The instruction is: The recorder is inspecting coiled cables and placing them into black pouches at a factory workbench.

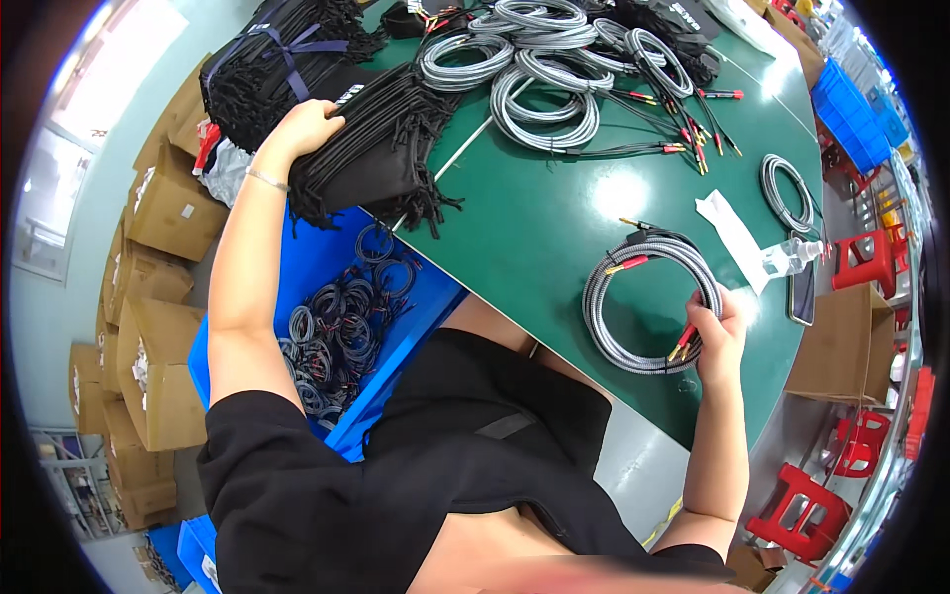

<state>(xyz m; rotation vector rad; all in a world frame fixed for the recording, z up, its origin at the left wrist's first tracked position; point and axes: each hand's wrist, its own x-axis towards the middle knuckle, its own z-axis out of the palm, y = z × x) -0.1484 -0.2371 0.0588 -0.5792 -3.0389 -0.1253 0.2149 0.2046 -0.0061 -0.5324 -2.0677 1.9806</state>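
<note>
My right hand (720, 329) grips the side of a coiled grey braided cable (596, 309) with red and gold plugs, over the green table. My left hand (309, 129) reaches to a stack of black drawstring bags (381, 158) at the table's left corner. Its fingers are curled in at the top edge of the stack, seemingly pinching a bag; the fingertips are partly hidden. Beyond it, a thicker bundle of black bags (259, 84) is tied with a dark blue ribbon.
More coiled cables (549, 109) lie piled at the table's far side. A blue bin (371, 391) of small coils stands below the left edge. On the right are a single coil (787, 193), white paper strip (732, 238), clear bottle (787, 259) and phone (803, 297).
</note>
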